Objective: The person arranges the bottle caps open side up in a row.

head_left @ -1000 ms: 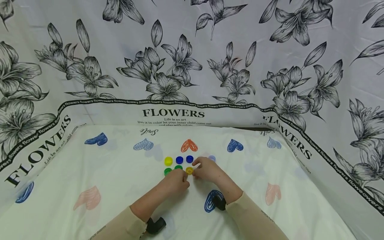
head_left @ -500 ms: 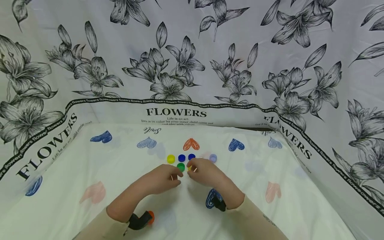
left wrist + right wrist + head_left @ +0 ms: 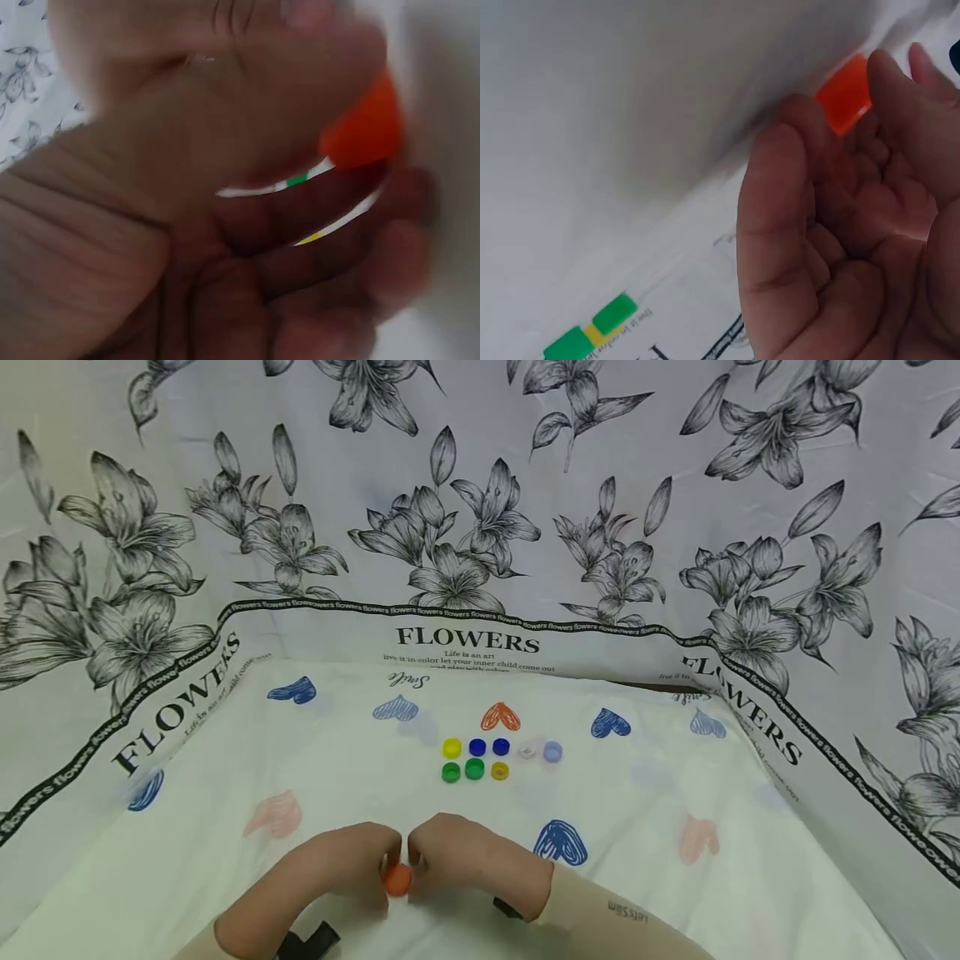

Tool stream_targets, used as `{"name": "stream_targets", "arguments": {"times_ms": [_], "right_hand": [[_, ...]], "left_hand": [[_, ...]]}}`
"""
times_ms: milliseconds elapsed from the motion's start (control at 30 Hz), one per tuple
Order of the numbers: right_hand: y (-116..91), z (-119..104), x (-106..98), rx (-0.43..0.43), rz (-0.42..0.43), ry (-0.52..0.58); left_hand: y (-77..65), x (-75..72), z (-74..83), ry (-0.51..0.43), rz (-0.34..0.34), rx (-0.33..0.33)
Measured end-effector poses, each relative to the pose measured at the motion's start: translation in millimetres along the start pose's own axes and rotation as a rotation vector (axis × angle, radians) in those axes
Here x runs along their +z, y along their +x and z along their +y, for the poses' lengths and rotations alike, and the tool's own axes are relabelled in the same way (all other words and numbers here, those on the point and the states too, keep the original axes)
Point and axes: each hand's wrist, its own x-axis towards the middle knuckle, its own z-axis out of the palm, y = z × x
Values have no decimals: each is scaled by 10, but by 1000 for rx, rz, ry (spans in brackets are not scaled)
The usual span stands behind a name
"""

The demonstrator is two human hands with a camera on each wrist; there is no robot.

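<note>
An orange bottle cap (image 3: 398, 879) is at the near side of the table, between my two hands. My left hand (image 3: 352, 862) pinches it between thumb and fingers; in the left wrist view the thumb partly covers the cap (image 3: 369, 127). On its other side is my right hand (image 3: 468, 854), fingers curled, with the fingertips very near the cap. In the right wrist view the cap (image 3: 845, 94) appears between the right thumb and a finger (image 3: 774, 195), but contact cannot be made out.
Beyond the hands lie two rows of caps. Behind are a yellow cap (image 3: 452, 747), two blue caps (image 3: 489, 747), a whitish one (image 3: 527, 750) and a pale blue round one (image 3: 552, 751). In front are two green caps (image 3: 474, 768) and a darker yellow cap (image 3: 499, 770). A heart-print cloth (image 3: 360, 768) covers the table.
Both hands have left the rows of caps and moved back toward the body. The left hand has taken hold of the orange cap, which earlier showed beside the left wrist. The view has shifted.
</note>
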Motion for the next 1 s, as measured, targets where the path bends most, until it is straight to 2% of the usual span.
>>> {"name": "stream_targets", "arguments": {"times_ms": [167,300,467,600,700,833,900,1000], "right_hand": [[-87,176,52,41,94,-7],[-219,294,-5,62,141,53],[-471,440,-191,77,200,176],[-690,684,-389,133,259,332],[-766,915,-529,221,315,423],[-718,1196,-585,346,369,505],[-657,1287,-551,388,371,538],[-555,1362,-477,439,358,579]], "left_hand": [[294,92,115,33,28,186],[419,53,232,-4,14,230],[544,-65,395,-130,-25,229],[812,-143,588,-238,-26,223],[1085,-121,758,-309,51,192],[1380,46,914,-389,221,111],[1446,158,935,-391,281,70],[1460,286,927,-349,322,34]]}}
